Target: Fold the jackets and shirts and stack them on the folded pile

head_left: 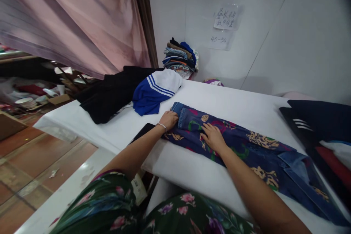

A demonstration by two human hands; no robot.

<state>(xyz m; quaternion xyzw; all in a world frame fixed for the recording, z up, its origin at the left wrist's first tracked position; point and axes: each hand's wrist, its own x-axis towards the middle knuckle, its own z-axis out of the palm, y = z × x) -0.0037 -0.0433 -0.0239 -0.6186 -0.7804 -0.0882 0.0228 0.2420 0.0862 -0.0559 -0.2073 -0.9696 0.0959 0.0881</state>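
A dark blue patterned denim jacket (236, 146) lies lengthwise across the white table, its long sides folded inward. Its collar is toward the right and a cuff with a lighter band is at the left end. My left hand (169, 120) is closed over the jacket's left end beside the cuff, fingers curled and their tips partly hidden. Further right, my right hand (213, 137) rests flat on the patterned cloth with its fingers spread.
A black garment (109, 93) and a blue and white garment (157, 89) lie at the table's left. Behind them stands a stack of folded clothes (181, 58) by the wall. Dark navy clothes (323, 120) are at the right. White cloth covers the table (219, 97).
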